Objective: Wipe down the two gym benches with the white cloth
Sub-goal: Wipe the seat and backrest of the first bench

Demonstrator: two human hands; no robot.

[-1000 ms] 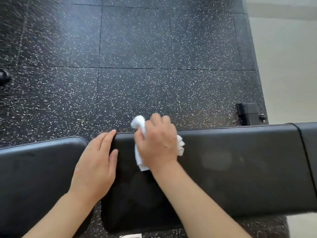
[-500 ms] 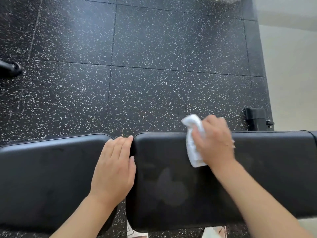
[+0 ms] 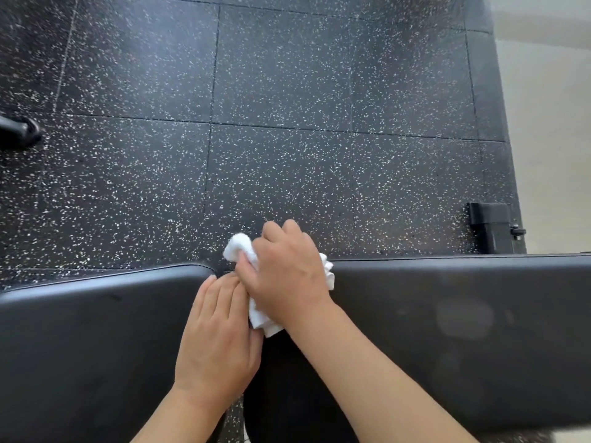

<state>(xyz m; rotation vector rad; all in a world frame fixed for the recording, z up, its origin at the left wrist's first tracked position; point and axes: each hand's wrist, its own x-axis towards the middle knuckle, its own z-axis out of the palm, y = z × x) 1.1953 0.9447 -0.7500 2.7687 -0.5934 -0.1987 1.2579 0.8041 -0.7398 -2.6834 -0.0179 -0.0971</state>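
Note:
Two black padded bench pads lie end to end across the lower frame. The left pad point(image 3: 80, 340) and the right pad point(image 3: 463, 330) meet at a narrow gap near the middle. My left hand point(image 3: 217, 340) rests flat with straight fingers across that gap, at the left pad's end. My right hand point(image 3: 287, 276) grips the crumpled white cloth point(image 3: 238, 249) and presses it on the right pad's left end, at its far edge. The cloth shows above, right of and below the hand, which touches my left fingers.
Black speckled rubber floor tiles point(image 3: 287, 139) spread beyond the benches. A black bench foot point(image 3: 491, 227) stands on the floor at the right, beside a pale floor strip point(image 3: 550, 139). A dark round object point(image 3: 19, 131) sits at the left edge.
My right hand slid the cloth rightward along the right pad, then back left to the pad's end beside my left hand. The left hand stayed at the gap.

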